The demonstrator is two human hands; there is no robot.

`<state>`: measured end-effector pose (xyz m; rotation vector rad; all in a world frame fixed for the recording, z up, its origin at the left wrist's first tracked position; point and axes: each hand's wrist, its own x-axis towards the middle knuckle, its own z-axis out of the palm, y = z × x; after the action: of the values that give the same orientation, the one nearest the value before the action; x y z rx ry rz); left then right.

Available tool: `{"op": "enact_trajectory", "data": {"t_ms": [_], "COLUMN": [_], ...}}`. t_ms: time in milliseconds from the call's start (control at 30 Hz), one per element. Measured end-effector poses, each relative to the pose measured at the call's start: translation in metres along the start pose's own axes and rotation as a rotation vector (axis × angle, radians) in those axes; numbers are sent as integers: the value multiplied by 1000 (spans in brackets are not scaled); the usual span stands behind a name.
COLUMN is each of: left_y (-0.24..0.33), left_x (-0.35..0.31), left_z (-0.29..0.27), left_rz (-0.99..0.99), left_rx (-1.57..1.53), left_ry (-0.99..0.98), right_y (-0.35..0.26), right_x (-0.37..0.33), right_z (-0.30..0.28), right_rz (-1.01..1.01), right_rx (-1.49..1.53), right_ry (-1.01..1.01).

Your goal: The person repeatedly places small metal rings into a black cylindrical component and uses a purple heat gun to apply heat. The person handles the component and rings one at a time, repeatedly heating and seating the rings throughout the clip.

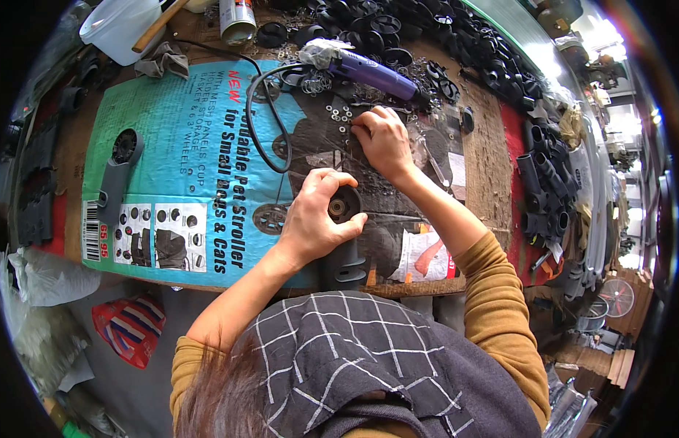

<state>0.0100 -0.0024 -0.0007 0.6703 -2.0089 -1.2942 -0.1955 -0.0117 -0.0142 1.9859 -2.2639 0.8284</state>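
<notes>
My left hand (308,219) is curled round the round end of a dark grey plastic fitting (346,261), thumb on the near side and fingers on the far side. A ring-shaped hub shows in the fitting's open end, which faces up. Farther right, my right hand (386,148) reaches to small pale washers (340,115) scattered on the work surface. Its thumb and fingertips are pinched together; anything between them is hidden. Beyond it lies a purple corded power tool (376,76). A similar grey fitting (119,164) rests at the left.
A printed blue cardboard sheet (164,124) covers much of the table. Black plastic wheels (387,25) heap at the back, and dark tubular parts (547,175) pile at the right. A black cable (265,139) loops beyond my left hand. A white tub (117,33) and a can (237,22) stand far left.
</notes>
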Motion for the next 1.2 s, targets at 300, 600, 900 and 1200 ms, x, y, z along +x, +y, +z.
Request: {"op": "enact_trajectory", "data": {"t_ms": [300,600,900,1200], "left_y": [-1,-8,-1,-3], "left_x": [1,6,11,28], "left_z": [5,13,17,40], "left_rz": [-103,-43,-58,30], "left_rx": [-30,35,51,-25], "left_ry": [14,13,-14,-32], "right_y": [-36,-68,-18,43], "right_x": [-46,-78,-85,-59], "right_z": [-47,-40,-74,-62], "right_rz": [272,330,345,326], "right_rx": [466,586,257,-15], "right_ry": [-18,-82,89,6]}}
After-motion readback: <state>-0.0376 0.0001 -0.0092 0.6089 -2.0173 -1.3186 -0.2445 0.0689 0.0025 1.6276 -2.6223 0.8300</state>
